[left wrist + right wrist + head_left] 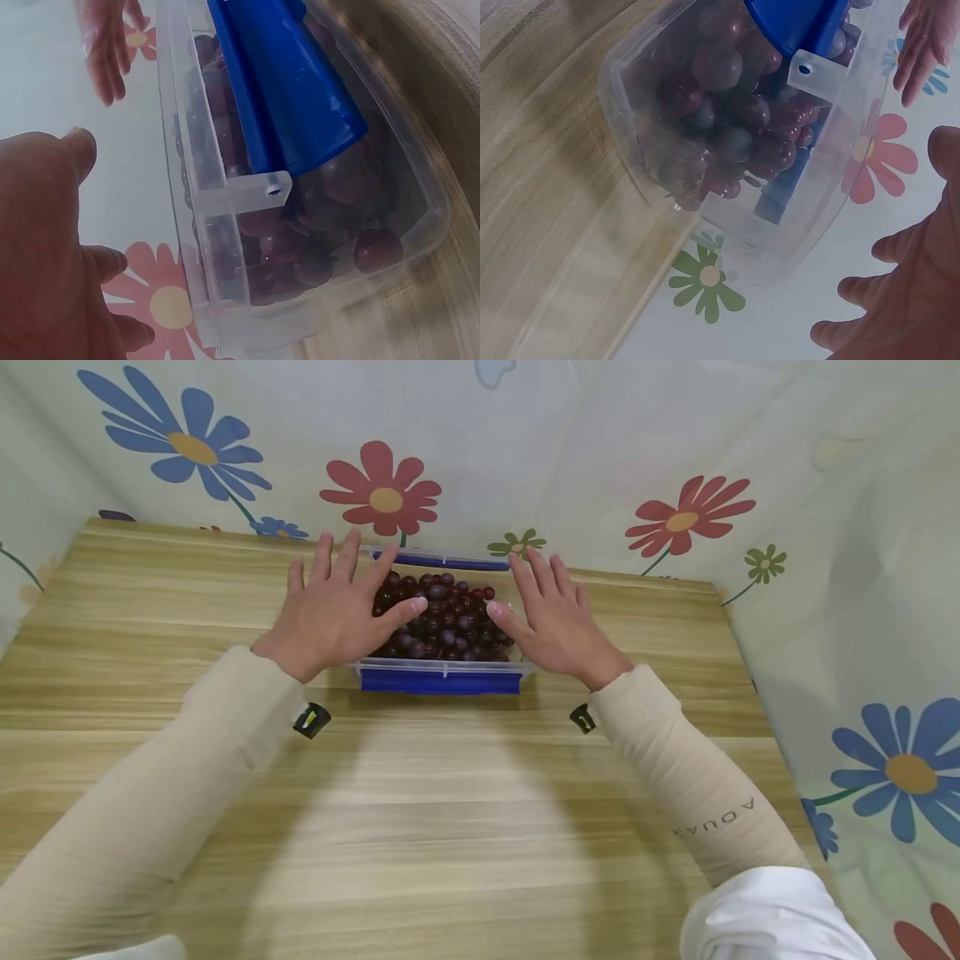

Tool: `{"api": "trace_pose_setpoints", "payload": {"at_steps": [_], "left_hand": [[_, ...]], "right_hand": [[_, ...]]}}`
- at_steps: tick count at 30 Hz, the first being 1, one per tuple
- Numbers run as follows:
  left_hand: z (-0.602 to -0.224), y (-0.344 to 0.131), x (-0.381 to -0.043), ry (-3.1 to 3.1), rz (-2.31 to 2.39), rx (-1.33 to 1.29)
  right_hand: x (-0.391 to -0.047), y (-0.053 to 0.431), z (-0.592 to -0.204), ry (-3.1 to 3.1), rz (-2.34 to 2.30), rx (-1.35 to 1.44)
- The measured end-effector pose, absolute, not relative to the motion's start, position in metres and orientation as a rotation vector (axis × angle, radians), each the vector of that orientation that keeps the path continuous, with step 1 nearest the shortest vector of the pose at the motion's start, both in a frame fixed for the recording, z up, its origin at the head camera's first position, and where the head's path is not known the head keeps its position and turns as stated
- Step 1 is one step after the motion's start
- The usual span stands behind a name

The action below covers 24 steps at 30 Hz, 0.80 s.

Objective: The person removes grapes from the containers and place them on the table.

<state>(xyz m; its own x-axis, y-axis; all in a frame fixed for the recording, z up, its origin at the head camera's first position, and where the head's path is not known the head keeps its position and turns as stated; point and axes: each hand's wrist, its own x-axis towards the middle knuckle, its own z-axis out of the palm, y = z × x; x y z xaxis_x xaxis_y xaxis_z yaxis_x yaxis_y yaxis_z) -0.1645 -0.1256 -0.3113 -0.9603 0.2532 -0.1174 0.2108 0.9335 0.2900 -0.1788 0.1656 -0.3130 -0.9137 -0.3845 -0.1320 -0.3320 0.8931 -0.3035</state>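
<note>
A clear plastic box [528,669] with blue side flaps [441,682] stands near the far edge of the table. Dark red and purple grapes [453,635] fill much of it. Over its left end is my left hand [330,614], fingers spread and thumb pointing inward over the grapes. My right hand [558,631] spreads over the right end in the same way. Neither hand grips anything. In the left wrist view, a gap shows between the left fingers [105,262] and the box wall. Whether a clear lid covers the grapes, I cannot tell.
The wooden table [442,827] stretches toward me in front of the box. Behind it and at the right hangs a pale flower-printed cloth [570,452]. A small black device [311,720] shows by the left cuff, another [582,718] by the right.
</note>
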Motion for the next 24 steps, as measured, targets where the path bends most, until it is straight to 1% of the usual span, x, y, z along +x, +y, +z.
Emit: {"api": "trace_pose_setpoints", "payload": {"at_steps": [24], "left_hand": [[-0.3170,-0.1258,-0.1637,2.920,0.386,0.332]], "right_hand": [[-0.1798,0.1596,-0.3222,2.864,-0.401,-0.547]]}}
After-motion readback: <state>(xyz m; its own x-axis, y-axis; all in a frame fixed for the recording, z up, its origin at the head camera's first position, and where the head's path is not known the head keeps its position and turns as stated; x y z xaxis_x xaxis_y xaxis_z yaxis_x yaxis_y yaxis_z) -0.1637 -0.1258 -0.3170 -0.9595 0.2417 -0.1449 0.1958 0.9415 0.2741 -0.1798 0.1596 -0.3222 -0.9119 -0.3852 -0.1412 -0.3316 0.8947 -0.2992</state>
